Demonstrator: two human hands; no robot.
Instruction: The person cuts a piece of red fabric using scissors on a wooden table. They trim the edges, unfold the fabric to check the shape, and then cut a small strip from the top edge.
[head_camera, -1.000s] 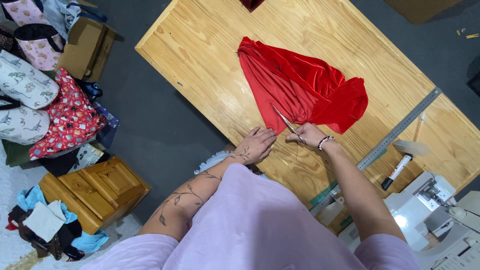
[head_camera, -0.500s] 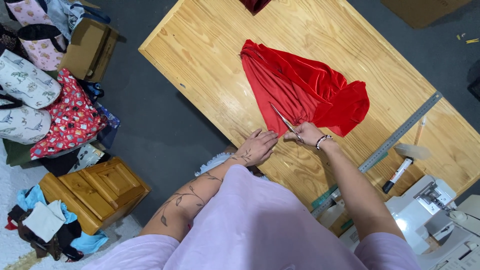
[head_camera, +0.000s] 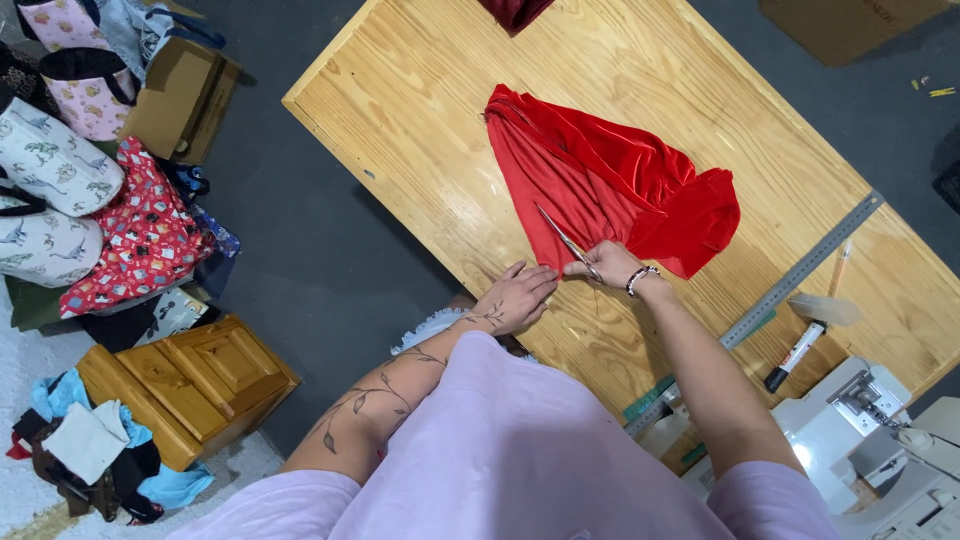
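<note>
A crumpled red velvet cloth (head_camera: 610, 185) lay spread on the wooden table (head_camera: 420, 120). The right hand (head_camera: 608, 266) gripped scissors (head_camera: 562, 238), blades pointing into the cloth's near edge. The left hand (head_camera: 520, 297) pressed flat, fingers together, just beside that edge.

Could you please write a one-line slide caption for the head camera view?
Right hand holds scissors at red fabric while left hand presses the wooden table.
</note>
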